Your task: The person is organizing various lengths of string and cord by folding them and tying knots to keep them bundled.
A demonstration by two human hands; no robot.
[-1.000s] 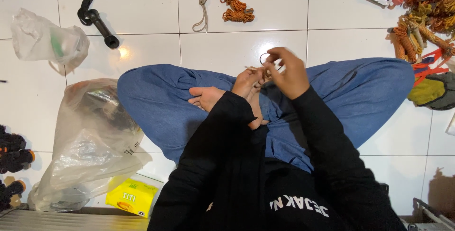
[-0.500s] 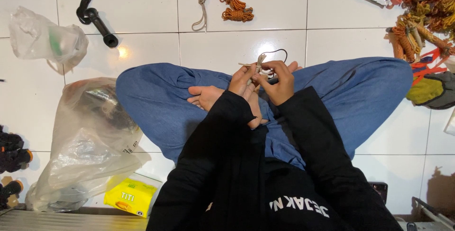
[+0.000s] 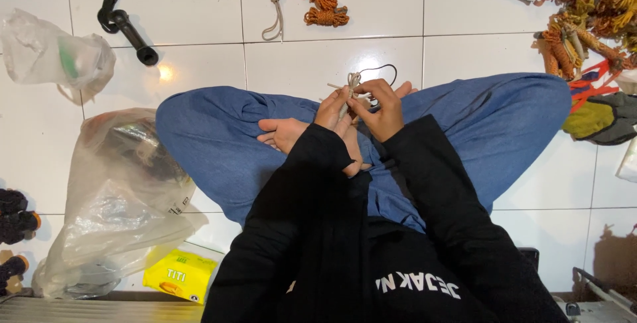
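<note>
Head view: the left hand (image 3: 334, 107) and right hand (image 3: 380, 107) meet above the crossed blue-trousered legs (image 3: 219, 144), both with fingers pinching a short beige knotted cord (image 3: 352, 83) with a thin black wire loop (image 3: 383, 69) at its one o'clock. A black handle grip (image 3: 126, 24) lies on the white tiled floor (image 3: 199, 4) at ten o'clock, well apart.
</note>
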